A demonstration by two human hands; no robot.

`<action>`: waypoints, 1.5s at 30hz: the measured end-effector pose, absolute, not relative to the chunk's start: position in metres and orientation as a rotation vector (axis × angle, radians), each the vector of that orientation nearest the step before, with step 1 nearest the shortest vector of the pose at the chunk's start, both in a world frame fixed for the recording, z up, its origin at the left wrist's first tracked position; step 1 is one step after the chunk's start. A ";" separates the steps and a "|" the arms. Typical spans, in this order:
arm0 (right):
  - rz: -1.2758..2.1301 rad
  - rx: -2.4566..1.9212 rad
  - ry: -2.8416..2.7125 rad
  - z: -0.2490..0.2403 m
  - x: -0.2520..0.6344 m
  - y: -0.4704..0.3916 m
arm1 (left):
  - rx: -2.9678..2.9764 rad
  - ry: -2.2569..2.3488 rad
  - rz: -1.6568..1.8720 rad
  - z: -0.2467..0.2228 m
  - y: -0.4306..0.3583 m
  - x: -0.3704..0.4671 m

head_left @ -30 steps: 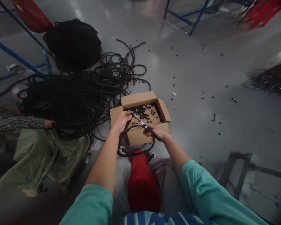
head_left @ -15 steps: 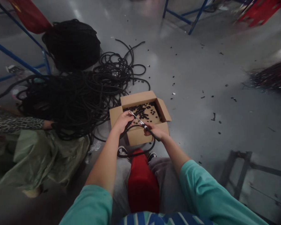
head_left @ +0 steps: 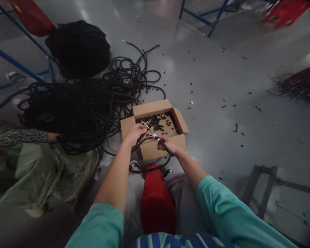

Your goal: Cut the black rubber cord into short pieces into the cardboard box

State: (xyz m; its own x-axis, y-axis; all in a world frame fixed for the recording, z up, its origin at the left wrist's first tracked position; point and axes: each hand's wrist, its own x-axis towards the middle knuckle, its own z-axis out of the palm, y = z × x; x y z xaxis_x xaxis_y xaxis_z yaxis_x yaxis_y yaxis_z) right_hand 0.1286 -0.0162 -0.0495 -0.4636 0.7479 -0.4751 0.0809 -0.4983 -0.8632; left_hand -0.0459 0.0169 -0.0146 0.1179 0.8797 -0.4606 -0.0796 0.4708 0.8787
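Observation:
My right hand (head_left: 167, 144) is closed around the black handle of a slim silver-bladed tool (head_left: 153, 134); its exact kind does not show clearly. The blade points up and left, over the near part of an open cardboard box (head_left: 150, 151). My left hand (head_left: 135, 133) pinches a black cord or tube (head_left: 142, 139) close beside the blade. A loop of it hangs down toward my feet. Many short black pieces (head_left: 156, 122) lie inside the box. The left fingertips partly hide the spot where blade and cord come together.
A tangled heap of black cord (head_left: 85, 106) spreads to the left, with a large coil (head_left: 79, 50) behind it. Another person's hand (head_left: 52, 137) touches the heap. Black scraps dot the grey floor (head_left: 212, 82). Below me is a red seat (head_left: 158, 206); a dark metal frame (head_left: 267, 186) stands right.
My right hand and the bladed tool have shifted slightly left and up, the blade reaching a little farther past the left fingertips. My left hand has barely moved.

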 end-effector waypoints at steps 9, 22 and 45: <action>2.006 -1.398 -1.243 -0.040 0.130 -0.016 | 0.855 1.310 0.790 -0.016 0.017 -0.048; 2.085 -1.397 -1.161 -0.042 0.131 -0.018 | 1.080 1.360 0.725 -0.013 0.014 -0.050; 2.023 -1.378 -1.242 -0.037 0.126 -0.021 | 1.039 1.348 0.582 -0.006 0.017 -0.057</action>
State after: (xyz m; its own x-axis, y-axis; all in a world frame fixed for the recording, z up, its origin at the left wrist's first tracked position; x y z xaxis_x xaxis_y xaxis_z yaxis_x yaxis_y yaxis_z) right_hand 0.1261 -0.0207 -0.0368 -0.4380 0.7214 -0.5363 0.1516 -0.5288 -0.8351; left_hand -0.0572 0.0172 -0.0058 0.1831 0.8459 -0.5010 0.2151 0.4628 0.8600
